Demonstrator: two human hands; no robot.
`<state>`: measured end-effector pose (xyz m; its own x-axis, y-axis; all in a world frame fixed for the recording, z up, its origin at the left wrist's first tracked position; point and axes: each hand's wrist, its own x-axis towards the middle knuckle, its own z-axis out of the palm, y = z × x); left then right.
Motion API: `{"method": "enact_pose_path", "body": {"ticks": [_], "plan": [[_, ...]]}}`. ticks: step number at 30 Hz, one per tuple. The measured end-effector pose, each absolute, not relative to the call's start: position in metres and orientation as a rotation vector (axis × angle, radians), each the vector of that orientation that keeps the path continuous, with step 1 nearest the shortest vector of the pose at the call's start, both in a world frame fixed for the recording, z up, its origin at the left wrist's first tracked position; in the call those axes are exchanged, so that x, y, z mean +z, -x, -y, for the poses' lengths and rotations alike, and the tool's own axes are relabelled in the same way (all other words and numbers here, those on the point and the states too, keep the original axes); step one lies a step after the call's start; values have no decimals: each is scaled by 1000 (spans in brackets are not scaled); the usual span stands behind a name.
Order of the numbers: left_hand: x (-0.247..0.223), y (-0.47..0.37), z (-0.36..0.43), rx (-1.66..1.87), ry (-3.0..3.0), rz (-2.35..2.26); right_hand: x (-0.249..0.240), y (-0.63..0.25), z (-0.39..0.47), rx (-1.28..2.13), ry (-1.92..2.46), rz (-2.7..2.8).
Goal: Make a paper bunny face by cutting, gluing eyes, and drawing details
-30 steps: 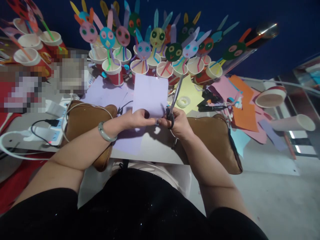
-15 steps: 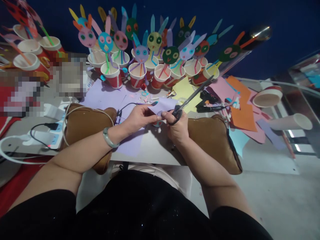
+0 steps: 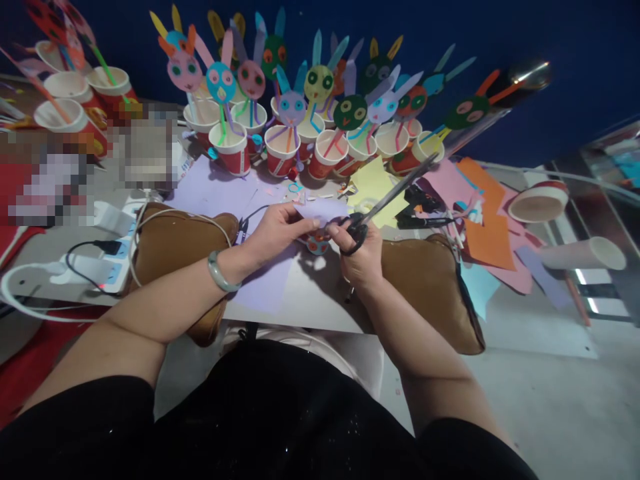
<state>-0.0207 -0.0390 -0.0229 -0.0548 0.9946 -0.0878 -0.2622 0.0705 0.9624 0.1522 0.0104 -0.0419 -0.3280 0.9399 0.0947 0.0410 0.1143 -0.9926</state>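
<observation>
Above the middle of the table, my left hand (image 3: 280,233) pinches a small piece of purple paper (image 3: 325,210) between thumb and fingers. My right hand (image 3: 363,250) is closed round the black handles of a pair of scissors (image 3: 395,192); the blades point up and away to the right, clear of the paper. The right thumb is close to the paper's near edge, and I cannot tell whether it touches. Partly hidden below the hands is a small round piece with red and blue spots (image 3: 317,245). Larger purple sheets (image 3: 265,283) lie under my left wrist.
Several red paper cups (image 3: 235,157) holding rabbit faces on straws line the back. Brown cushions (image 3: 180,233) lie either side of my hands. A power strip (image 3: 117,267) with cables is at left. Coloured paper (image 3: 487,243) and a tipped cup (image 3: 537,203) are at right.
The purple paper has turned flatter between my hands, and my left fingers have shifted on it. More of the spotted piece shows underneath. The whole view has moved slightly.
</observation>
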Motion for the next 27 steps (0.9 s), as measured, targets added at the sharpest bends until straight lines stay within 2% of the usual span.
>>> {"method": "enact_pose_path", "body": {"ticks": [6, 14, 27], "plan": [[-19, 41, 26, 1516, -879, -1175, -11, -186, -35, 1569, 768, 2033], [-24, 50, 21, 1640, -902, -1135, -3, -199, -45, 1668, 817, 2476], [-34, 40, 25, 1639, -870, -1058, -21, -180, -35, 1757, 686, 2373]]}}
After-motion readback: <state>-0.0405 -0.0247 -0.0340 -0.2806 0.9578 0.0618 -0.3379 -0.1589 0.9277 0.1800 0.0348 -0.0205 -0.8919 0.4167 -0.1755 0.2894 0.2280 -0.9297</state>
